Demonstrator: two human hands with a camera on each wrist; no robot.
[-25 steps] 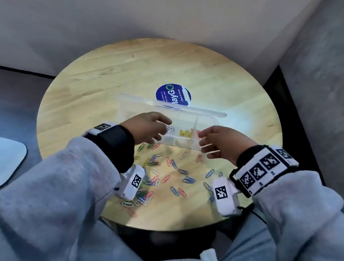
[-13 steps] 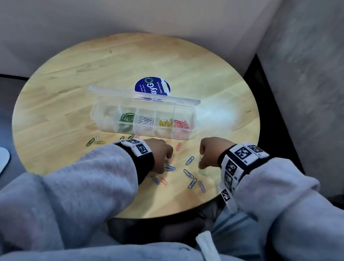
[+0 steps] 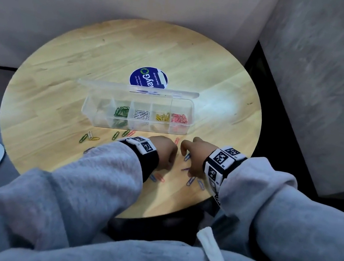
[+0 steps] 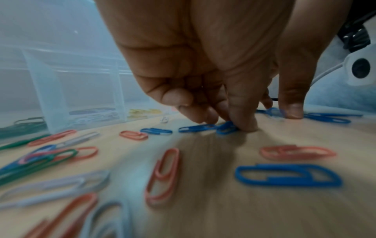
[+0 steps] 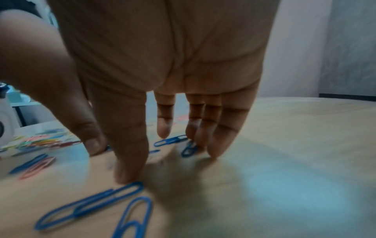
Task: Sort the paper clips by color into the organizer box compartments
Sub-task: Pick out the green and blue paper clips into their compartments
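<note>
A clear organizer box [image 3: 135, 127] stands open mid-table, holding green [image 3: 121, 111], white [image 3: 142, 114], yellow [image 3: 163, 117] and red clips [image 3: 178, 117] in separate compartments; its leftmost compartment [image 3: 99, 110] holds none. Just in front of the box, my left hand [image 3: 166, 152] is curled downward. Its fingertips [image 4: 246, 125] pin a blue paper clip [image 4: 225, 128] to the wood, thumb beside. My right hand [image 3: 192, 154] is beside it with straight fingers pointing down; its index fingertip [image 5: 128, 177] touches a blue clip [image 5: 89, 204], and others touch another blue clip [image 5: 189, 149].
Loose clips of mixed colours lie near the front edge of the round wooden table [image 3: 63, 66], with a small group [image 3: 88, 135] further left. A blue round sticker [image 3: 149, 77] sits behind the box lid [image 3: 139, 87]. A grey wall [image 3: 321, 87] stands close on the right.
Both hands have come back from the box to the loose clips near the table's front edge and lowered their fingertips onto blue clips, moving closer together.
</note>
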